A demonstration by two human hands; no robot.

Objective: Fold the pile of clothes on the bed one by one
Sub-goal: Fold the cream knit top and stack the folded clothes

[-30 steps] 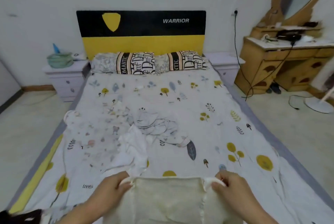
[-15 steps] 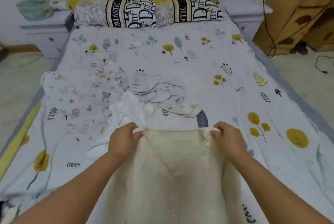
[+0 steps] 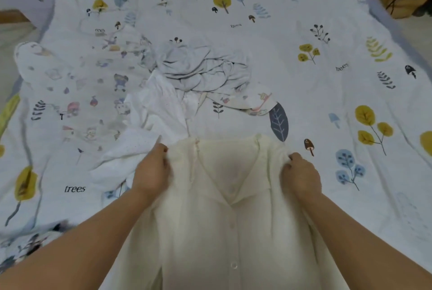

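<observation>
I see the left hand (image 3: 153, 170) gripping one shoulder of the cream cardigan (image 3: 230, 226), right hand (image 3: 300, 174) gripping the other, garment front-up on the bed sheet (image 3: 304, 107), clothes pile (image 3: 187, 79) just beyond.

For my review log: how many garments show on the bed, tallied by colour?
Cream: 1, the buttoned shirt gripped at its shoulders by the left hand and right hand
Grey: 1
White: 1
Cartoon-printed: 2
Total: 5
</observation>
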